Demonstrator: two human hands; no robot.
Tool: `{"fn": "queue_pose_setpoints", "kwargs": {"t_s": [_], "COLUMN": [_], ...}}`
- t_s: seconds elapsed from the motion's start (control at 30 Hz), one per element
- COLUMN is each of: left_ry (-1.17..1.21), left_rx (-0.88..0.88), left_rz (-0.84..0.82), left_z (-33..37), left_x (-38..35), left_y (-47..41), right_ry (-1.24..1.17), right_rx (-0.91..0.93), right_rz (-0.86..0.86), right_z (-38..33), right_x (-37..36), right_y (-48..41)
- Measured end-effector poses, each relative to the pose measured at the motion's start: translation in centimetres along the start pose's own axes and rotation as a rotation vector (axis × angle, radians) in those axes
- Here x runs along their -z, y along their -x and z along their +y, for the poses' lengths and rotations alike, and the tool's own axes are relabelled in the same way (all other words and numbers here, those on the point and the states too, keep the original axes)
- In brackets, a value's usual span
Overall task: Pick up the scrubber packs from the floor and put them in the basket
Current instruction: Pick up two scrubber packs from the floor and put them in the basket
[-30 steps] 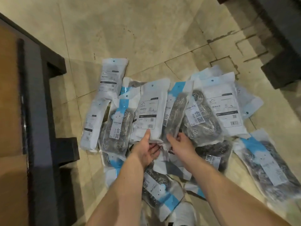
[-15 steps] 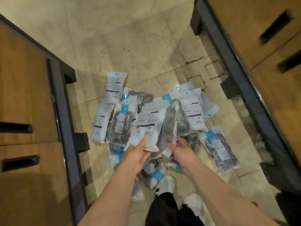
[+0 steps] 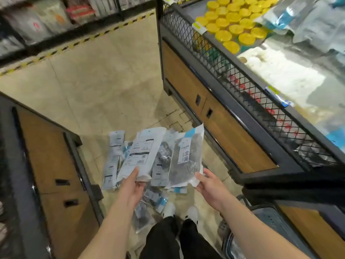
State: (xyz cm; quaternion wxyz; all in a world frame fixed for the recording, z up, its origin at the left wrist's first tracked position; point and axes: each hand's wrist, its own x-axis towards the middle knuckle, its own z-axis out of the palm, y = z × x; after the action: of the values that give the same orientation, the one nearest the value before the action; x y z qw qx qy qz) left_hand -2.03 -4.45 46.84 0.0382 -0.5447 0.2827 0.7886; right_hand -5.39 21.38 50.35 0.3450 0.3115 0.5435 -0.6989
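My left hand [image 3: 133, 189] pinches the bottom edge of a white scrubber pack [image 3: 140, 152], label side up, lifted off the floor. In my right hand [image 3: 209, 187] hangs a clear pack with a blue top and steel scrubbers inside [image 3: 186, 157], gripped by its lower corner. Both packs are held up in front of me. Below them several more scrubber packs [image 3: 113, 161] lie heaped on the tiled floor. A grey plastic basket [image 3: 268, 221] stands on the floor at the lower right, behind my right forearm.
A wood-fronted display stand [image 3: 52, 165] closes the left side. Another stand with a black mesh rail [image 3: 242, 86] and yellow-lidded jars [image 3: 235, 23] fills the right. My white shoes [image 3: 179, 212] stand at the pile's near edge. Shelves [image 3: 46, 21] line the far aisle.
Both hands have risen with a pack each, and my head has come up. The view now takes in the aisle, the right stand's top and the basket.
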Motion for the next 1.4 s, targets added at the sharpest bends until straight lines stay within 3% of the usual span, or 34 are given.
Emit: {"fn": "queue_pose_setpoints", "kwargs": {"t_s": [0.2, 0.33, 0.57, 0.73, 0.87, 1.07, 1.2, 1.4], "left_ry": [0.083, 0.01, -0.278, -0.452, -0.554, -0.71, -0.801, -0.851], "left_rx": [0.075, 0.145, 0.146, 0.061, 0.06, 0.067, 0.074, 0.17], "left_rz": [-0.281, -0.445, -0.766, -0.876, -0.95, -1.065, -1.111, -0.968], "left_z": [1.3, 1.8, 2.3, 2.0, 0.4, -4.6, -9.1, -16.4], "left_x": [-5.3, -7.8, -8.3, -8.3, -8.1, -8.9, -9.0, -9.2], "left_y": [7.3, 10.8, 15.3, 18.1, 20.2, 23.8, 26.1, 27.1], "right_ry": [-0.261, -0.339, -0.3, -0.125, -0.19, -0.514, -0.587, -0.673], "right_rx": [0.151, 0.22, 0.335, 0.335, 0.34, 0.486, 0.559, 0.563], "right_rz": [-0.049, -0.082, -0.148, -0.08, -0.06, 0.122, 0.291, 0.54], "right_z": [-2.1, -2.5, -2.0, -1.0, 0.0, 4.1, 7.0, 12.6], "right_x": [0.3, -0.7, -1.5, -0.6, 0.3, 3.0, 7.0, 15.0], "right_y": [7.5, 10.8, 16.1, 19.5, 21.3, 23.2, 25.4, 30.2]}}
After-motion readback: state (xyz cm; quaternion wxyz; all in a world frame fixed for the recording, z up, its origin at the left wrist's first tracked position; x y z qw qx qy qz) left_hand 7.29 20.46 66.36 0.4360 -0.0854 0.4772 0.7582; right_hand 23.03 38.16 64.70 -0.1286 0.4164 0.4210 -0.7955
